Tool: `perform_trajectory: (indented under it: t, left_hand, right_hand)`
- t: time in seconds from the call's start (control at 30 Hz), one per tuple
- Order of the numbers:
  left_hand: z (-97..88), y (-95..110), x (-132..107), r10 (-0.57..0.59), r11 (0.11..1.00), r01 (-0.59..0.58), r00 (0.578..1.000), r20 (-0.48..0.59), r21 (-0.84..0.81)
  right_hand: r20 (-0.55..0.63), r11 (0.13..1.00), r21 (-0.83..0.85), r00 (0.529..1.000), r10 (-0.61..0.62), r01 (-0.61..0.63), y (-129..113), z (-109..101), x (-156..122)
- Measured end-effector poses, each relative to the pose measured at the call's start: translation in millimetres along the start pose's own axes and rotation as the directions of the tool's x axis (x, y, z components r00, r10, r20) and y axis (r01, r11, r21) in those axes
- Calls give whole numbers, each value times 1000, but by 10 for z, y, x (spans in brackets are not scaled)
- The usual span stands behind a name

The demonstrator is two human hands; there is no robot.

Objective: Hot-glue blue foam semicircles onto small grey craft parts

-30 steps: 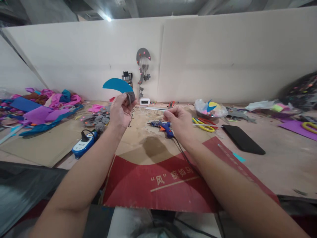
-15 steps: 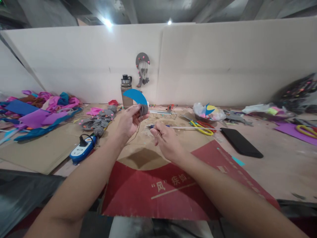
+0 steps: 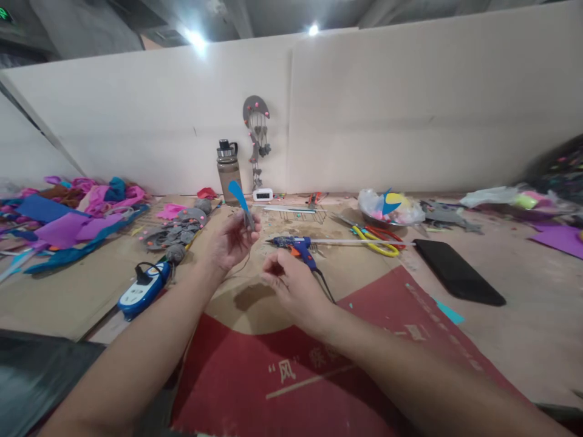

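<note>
My left hand [image 3: 232, 240] is raised above the cardboard and pinches a blue crescent of foam [image 3: 237, 193] with a small grey piece at its lower end; the crescent shows nearly edge-on. A thin dark thread hangs from it toward my right hand [image 3: 291, 285]. That hand hovers lower, its fingers curled in a pinch on the thread end. A blue glue gun [image 3: 295, 244] lies on the cardboard just behind my right hand.
Red-and-brown cardboard [image 3: 319, 340] covers the bench. Grey felt pieces [image 3: 175, 227] and a blue power strip [image 3: 141, 290] lie left, colourful foam scraps [image 3: 68, 209] far left. Yellow scissors [image 3: 376, 240], a black phone [image 3: 458, 273], a bottle [image 3: 228, 170] and a grey hanging ornament [image 3: 255, 130] stand behind.
My left hand turned the blue crescent from flat-on to nearly edge-on and lowered it. My right hand drew down and toward me, uncovering the glue gun.
</note>
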State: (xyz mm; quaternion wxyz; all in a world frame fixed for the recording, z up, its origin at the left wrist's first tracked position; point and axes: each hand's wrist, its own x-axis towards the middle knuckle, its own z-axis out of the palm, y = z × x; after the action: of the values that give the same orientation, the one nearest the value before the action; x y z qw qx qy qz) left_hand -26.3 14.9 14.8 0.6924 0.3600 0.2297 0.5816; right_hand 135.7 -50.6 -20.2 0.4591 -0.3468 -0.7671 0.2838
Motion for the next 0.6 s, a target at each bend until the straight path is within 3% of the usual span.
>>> perform_trajectory:
  t: [0.13,0.27,0.37,0.47,0.6]
  left_hand:
    - [-88,42,-22,7,999,-2,993,115,-42]
    - [-144,-5,29,65,986,-76,995,76,149]
    - [-183,-149,100,85,953,-88,996,23,288]
    - [-248,-352,164,54,911,-32,998,-43,410]
    - [-332,-565,227,20,848,23,997,-76,530]
  right_hand:
    - [115,998,32,992,46,-50,30,-36,-55]
    - [245,992,-23,962,123,-121,74,-2,-216]
    - [353,998,-66,935,14,10,89,27,-313]
    - [337,990,-55,935,-107,133,-2,26,-307]
    - [264,985,-61,955,-137,159,-291,72,-109]
